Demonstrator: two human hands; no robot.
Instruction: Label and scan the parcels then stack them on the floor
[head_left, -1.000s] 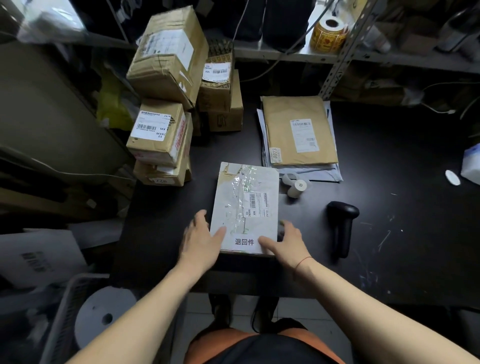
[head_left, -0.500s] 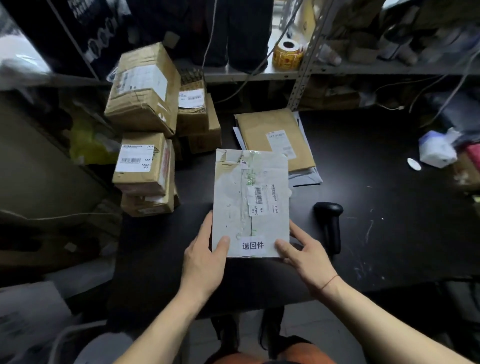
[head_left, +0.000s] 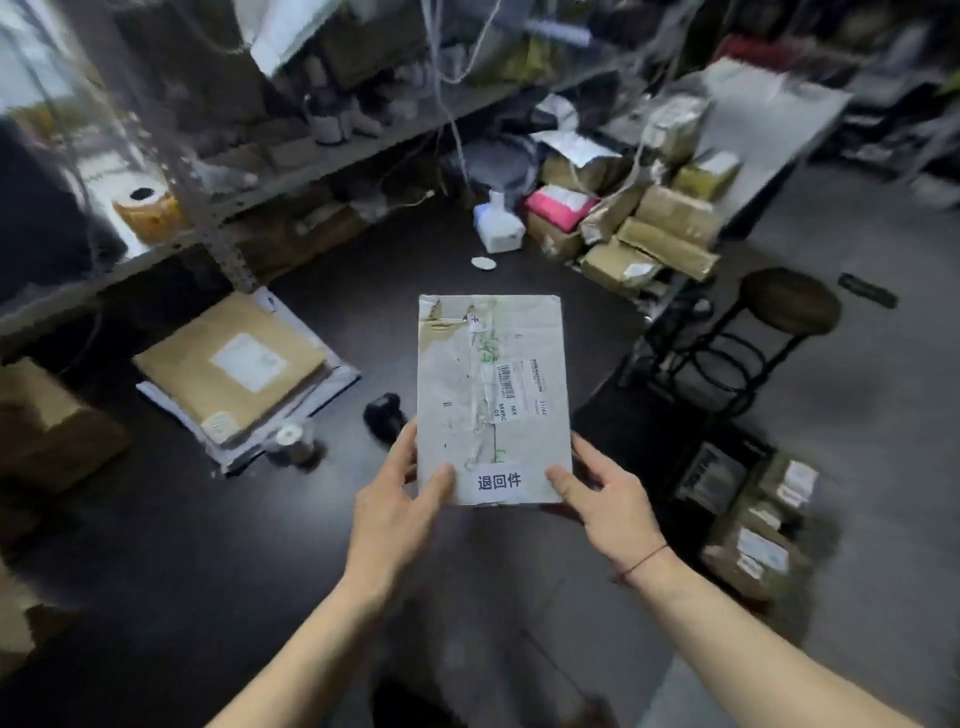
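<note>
We hold the parcel (head_left: 491, 395) in the air above the near edge of the dark table (head_left: 156, 519). Its long axis runs straight away from our fingers and its printed face is up. The left hand (head_left: 395, 509) and right hand (head_left: 608, 499) grip the near corners, thumbs on top; the fingers underneath are hidden. Between the thumbs a white sticker reads "退回件". Beyond them a barcode label, turned sideways, shows "MX" and "MXRC 03"; the finer print is unreadable. The scanner (head_left: 384, 415) lies just past the left fingertips, half hidden behind the parcel, and the surroundings are blurred.
</note>
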